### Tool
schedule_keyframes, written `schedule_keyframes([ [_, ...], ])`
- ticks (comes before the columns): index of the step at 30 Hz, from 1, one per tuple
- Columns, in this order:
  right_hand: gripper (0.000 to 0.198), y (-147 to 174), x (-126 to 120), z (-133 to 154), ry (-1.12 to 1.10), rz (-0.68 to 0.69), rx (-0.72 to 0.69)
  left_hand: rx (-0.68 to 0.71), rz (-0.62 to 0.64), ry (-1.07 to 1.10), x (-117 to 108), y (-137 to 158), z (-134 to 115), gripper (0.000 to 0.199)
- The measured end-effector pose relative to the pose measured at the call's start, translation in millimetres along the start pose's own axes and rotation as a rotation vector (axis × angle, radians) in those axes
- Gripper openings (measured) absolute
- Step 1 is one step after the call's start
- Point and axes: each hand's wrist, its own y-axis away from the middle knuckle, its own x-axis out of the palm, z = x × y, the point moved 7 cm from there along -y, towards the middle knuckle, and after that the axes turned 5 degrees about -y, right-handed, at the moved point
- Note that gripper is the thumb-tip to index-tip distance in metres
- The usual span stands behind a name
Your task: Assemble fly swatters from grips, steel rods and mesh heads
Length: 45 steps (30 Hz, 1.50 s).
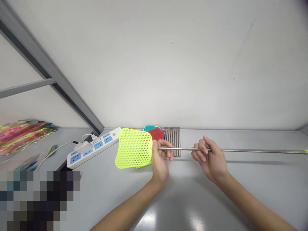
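Note:
A yellow-green fly swatter (134, 148) with a perforated head and a long telescopic metal handle lies level across my view, lifted above the table. My left hand (160, 157) grips it where the head joins the rod. Farther along, my right hand (211, 157) has its fingers closed round the extended rod, which runs on to the right edge. Behind the left hand lie a red swatter head (157, 134) and a blue-green swatter head (151, 128), partly covered. Beside them a row of several metal rods (176, 141) rests on the table.
On the left stands a white power strip (112, 146) with plugs and a cable. Colourful plastic-wrapped items (24, 136) lie at the far left. A grey metal frame post (55, 70) rises there, and a pale wall (180, 64) backs the grey table (264, 192).

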Motion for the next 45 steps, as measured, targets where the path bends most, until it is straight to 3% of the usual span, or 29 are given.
schedule_keyframes([
  [8,0.044,7,-2,-18,-0.151,-0.021,0.014,0.211,-0.231,-0.239,-14,12,-2,0.043],
  [20,0.045,12,-4,-30,-0.240,-0.024,-0.014,0.210,-0.247,-0.268,-19,25,16,0.045],
  [32,0.045,29,-3,-67,-0.249,-0.068,0.158,0.100,-0.141,-0.209,-10,47,43,0.043],
  [40,0.045,19,1,-49,-0.196,-0.007,0.102,0.076,0.023,-0.280,-3,39,37,0.042],
  [43,0.045,17,0,-42,-0.187,-0.013,0.067,0.085,0.098,-0.142,2,37,32,0.048],
  [45,0.045,16,-2,-42,-0.187,-0.026,0.064,0.057,0.079,-0.026,1,34,31,0.051],
])
